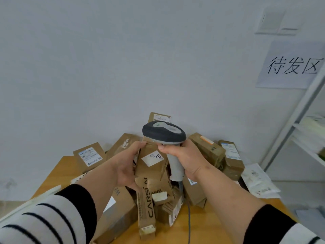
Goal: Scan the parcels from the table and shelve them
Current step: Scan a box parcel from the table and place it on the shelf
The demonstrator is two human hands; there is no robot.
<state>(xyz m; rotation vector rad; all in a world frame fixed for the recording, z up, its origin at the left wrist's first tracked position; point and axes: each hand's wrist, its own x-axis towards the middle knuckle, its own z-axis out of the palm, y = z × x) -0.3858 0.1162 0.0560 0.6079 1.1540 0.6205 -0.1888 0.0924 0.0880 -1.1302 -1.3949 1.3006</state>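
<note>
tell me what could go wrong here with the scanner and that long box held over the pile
1. The grey handheld barcode scanner in the right hand points beyond the white label on the long brown cardboard box, so the scan may miss.
2. The left hand grips that box by one edge only; it could slip onto the heaped cardboard parcels.
3. The scanner's grey cable trails through the pile and may snag.

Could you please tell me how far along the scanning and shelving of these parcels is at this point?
Nothing here clearly shows finished work: the shelf at the right holds pale items too blurred to identify. In hand: the left hand grips a long cardboard parcel, while the right hand holds the scanner above its label. Left: many parcels remain piled on the table.
</note>
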